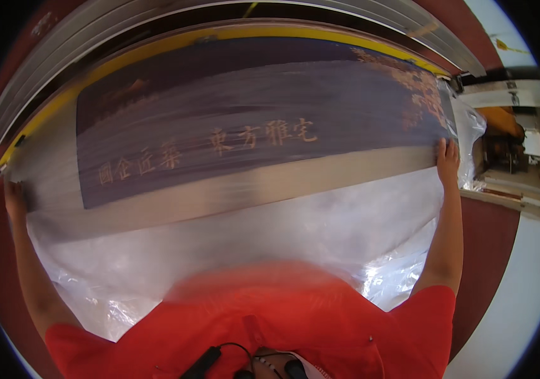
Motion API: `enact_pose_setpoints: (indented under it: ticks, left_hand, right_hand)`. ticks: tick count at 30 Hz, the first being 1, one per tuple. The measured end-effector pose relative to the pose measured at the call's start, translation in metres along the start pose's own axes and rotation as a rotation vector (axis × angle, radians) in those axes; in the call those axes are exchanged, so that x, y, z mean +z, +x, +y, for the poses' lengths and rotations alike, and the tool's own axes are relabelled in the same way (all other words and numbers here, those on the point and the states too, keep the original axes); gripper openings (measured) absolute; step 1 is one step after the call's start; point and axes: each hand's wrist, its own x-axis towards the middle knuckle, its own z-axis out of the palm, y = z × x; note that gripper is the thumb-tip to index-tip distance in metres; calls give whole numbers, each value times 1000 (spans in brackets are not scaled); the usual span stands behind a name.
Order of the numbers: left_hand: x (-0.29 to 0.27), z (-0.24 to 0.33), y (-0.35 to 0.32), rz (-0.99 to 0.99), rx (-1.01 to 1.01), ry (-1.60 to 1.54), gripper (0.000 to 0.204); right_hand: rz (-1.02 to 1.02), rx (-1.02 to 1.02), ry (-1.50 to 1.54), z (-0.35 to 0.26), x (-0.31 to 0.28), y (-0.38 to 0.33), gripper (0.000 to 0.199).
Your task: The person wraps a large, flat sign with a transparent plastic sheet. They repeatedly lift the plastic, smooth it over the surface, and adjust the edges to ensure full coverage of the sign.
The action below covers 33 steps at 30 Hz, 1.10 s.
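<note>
A wide sheet of clear plastic film (pixel 320 208) spreads from in front of my red shirt over a long panel. The panel's dark blue picture (pixel 181 114) bears gold lettering and a gold tree, with a bare beige strip (pixel 232 189) along its near side. My arms are stretched wide. My left hand (pixel 16 197) is closed on the film beside the far left corner, its fingers partly hidden. At the right end, my right hand (pixel 448 158) has its fingers bent over the film's edge, close to the picture's right border.
A yellow bar (pixel 270 31) runs along the panel's far edge, with grey metal rails (pixel 402 22) beyond it. Loose film (pixel 469 129) hangs past the right end. Farther right is an open-fronted space (pixel 507 148) with machinery. Reddish-brown floor (pixel 488 252) shows on both sides.
</note>
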Motion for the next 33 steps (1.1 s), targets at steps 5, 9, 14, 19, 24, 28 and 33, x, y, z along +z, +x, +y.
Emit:
enact_pose_setpoints:
  ticks: [5, 9, 14, 19, 24, 28, 33]
  left_hand:
    - [-31, 58, -49, 236, -204, -27, 30]
    - [-29, 69, -42, 153, -206, -115, 33]
    - [-32, 114, -48, 274, -217, -162, 37]
    - [-47, 129, -71, 309, -407, -195, 31]
    - [-55, 143, -62, 321, -421, -256, 28]
    - [-54, 140, -62, 297, -418, -273, 28]
    - [-46, 136, -59, 296, -411, -273, 26]
  right_hand:
    - [1, -549, 102, -165, -35, 10, 55]
    - [39, -391, -104, -49, 27, 83, 45]
    - [46, -397, 143, -146, 16, 122, 48]
    - [-1246, -781, 1383, -480, -130, -130, 36]
    - [-1125, -1367, 1008, -603, -104, -281, 76]
    - [-1474, -1077, 736, -632, 2, -274, 82]
    - [-1394, -1036, 858, -630, -32, -296, 72]
